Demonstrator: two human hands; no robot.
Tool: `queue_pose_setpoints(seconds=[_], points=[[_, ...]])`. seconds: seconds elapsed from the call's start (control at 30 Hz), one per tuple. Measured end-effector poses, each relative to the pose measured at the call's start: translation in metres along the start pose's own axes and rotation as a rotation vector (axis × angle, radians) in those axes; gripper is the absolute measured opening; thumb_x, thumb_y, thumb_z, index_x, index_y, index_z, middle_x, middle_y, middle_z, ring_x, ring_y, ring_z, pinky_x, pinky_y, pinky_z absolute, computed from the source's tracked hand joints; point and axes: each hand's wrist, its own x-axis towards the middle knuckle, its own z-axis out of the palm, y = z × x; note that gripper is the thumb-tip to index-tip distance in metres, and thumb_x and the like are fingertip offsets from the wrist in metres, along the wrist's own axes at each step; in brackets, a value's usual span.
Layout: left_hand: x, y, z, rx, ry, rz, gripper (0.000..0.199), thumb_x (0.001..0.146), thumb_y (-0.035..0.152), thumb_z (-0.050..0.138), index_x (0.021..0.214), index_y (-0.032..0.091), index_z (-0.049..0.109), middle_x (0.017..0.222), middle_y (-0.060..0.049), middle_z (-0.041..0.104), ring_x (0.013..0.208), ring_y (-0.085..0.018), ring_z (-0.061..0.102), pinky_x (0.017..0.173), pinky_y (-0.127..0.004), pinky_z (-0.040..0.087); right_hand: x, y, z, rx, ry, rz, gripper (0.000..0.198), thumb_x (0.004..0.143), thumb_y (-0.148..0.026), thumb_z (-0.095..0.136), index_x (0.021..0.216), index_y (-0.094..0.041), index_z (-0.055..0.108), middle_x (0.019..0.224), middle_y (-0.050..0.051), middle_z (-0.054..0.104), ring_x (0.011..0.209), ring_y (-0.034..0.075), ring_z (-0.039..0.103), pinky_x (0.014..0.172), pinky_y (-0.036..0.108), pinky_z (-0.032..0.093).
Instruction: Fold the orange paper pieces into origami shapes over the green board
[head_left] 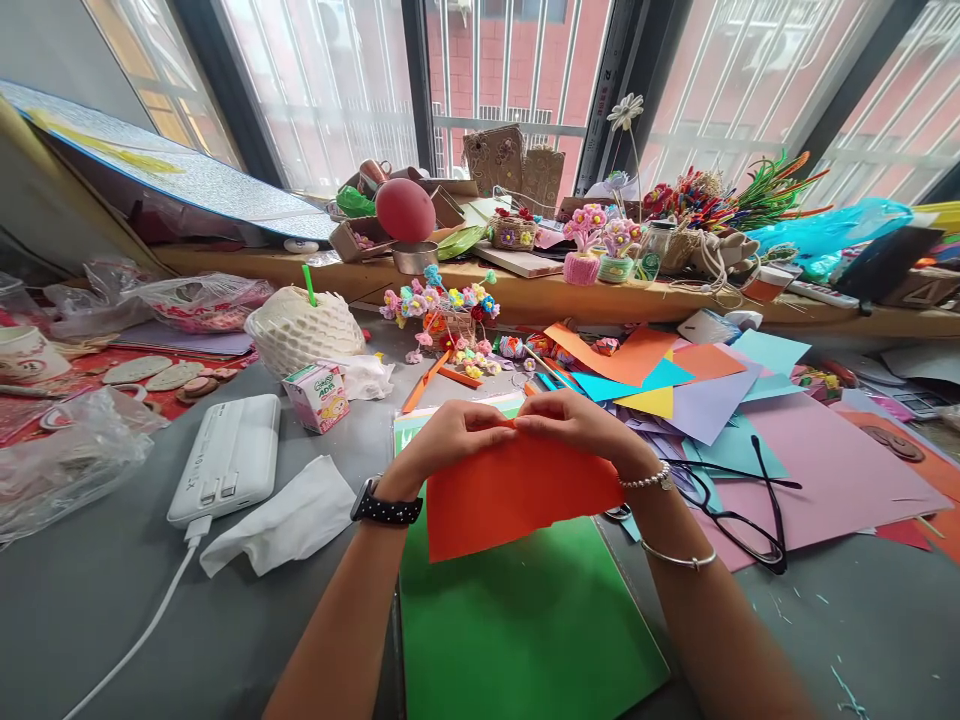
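Note:
Both hands meet at the upper edge of a sheet of orange-red paper (517, 490), which hangs toward me over a green board (525, 620). My left hand (461, 435) pinches that edge near its middle, thumb against fingers. Right beside it, my right hand (566, 425) pinches the same edge, the fingertips of both nearly touching. The paper's lower edge looks uneven, and its top seems folded or rolled under the fingers. Narrow orange strips (427, 382) lie just beyond my left hand.
Left stand a white power bank (229, 460) with a cable, a tissue (289, 515), a small box (316, 397) and a net-wrapped coconut (304, 330). Right lie black glasses (750, 530) on pink paper (847, 470) and coloured sheets. Small flowers (442, 305) stand behind, before a cluttered windowsill (337, 280).

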Motion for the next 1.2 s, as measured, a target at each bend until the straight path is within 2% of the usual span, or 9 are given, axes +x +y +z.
queue_pose_setpoints(seconds=[0.23,0.4,0.63,0.83,1.0,1.2], points=[[-0.0036,0.0056,0.0004,-0.134,0.041,-0.029,0.03,0.069,0.042,0.055,0.068,0.012,0.061,0.062,0.0,0.053,0.06,-0.011,0.046,0.049,-0.018,0.033,-0.0026,-0.0056,-0.0002,0.122,0.013,-0.018,0.032,0.078,-0.044,0.042,0.074,-0.015,0.056,0.065,-0.001,0.049,0.062,0.01,0.043,0.054,0.021,0.031],[-0.0034,0.0061,0.0001,-0.156,0.034,-0.024,0.028,0.069,0.04,0.055,0.066,0.012,0.059,0.063,0.001,0.051,0.059,-0.01,0.044,0.048,-0.018,0.031,-0.0027,-0.006,-0.0004,0.108,0.021,-0.009,0.031,0.079,-0.042,0.042,0.074,-0.015,0.056,0.065,-0.001,0.049,0.063,0.011,0.043,0.054,0.021,0.031],[-0.0025,0.0046,-0.0045,-0.145,-0.142,-0.069,0.029,0.065,0.041,0.059,0.061,0.013,0.051,0.057,0.004,0.04,0.055,-0.008,0.036,0.047,-0.019,0.026,-0.002,-0.0048,-0.0007,0.06,-0.035,-0.004,0.032,0.078,-0.042,0.043,0.072,-0.014,0.056,0.064,-0.001,0.049,0.061,0.01,0.041,0.053,0.021,0.03],[-0.002,0.0014,-0.0061,-0.107,-0.246,-0.081,0.036,0.064,0.044,0.059,0.054,0.013,0.042,0.053,0.005,0.029,0.049,-0.006,0.026,0.043,-0.021,0.016,-0.0036,-0.0041,-0.0045,-0.043,-0.17,0.015,0.029,0.073,-0.042,0.05,0.074,-0.014,0.058,0.063,-0.002,0.047,0.06,0.009,0.039,0.052,0.02,0.028],[-0.0016,0.0007,-0.007,-0.063,-0.228,-0.053,0.035,0.066,0.044,0.057,0.054,0.013,0.044,0.053,0.004,0.031,0.05,-0.007,0.026,0.044,-0.022,0.016,-0.0031,-0.0037,-0.0051,-0.083,-0.212,0.065,0.034,0.071,-0.046,0.05,0.071,-0.013,0.057,0.057,-0.004,0.04,0.054,0.007,0.033,0.049,0.021,0.024],[-0.0011,-0.0016,-0.0041,-0.056,-0.193,-0.061,0.036,0.067,0.044,0.056,0.054,0.013,0.044,0.053,0.004,0.033,0.051,-0.007,0.029,0.044,-0.021,0.018,-0.004,-0.0039,-0.0051,-0.027,-0.197,0.074,0.036,0.072,-0.046,0.049,0.068,-0.012,0.057,0.057,-0.004,0.041,0.054,0.007,0.033,0.051,0.022,0.026]])
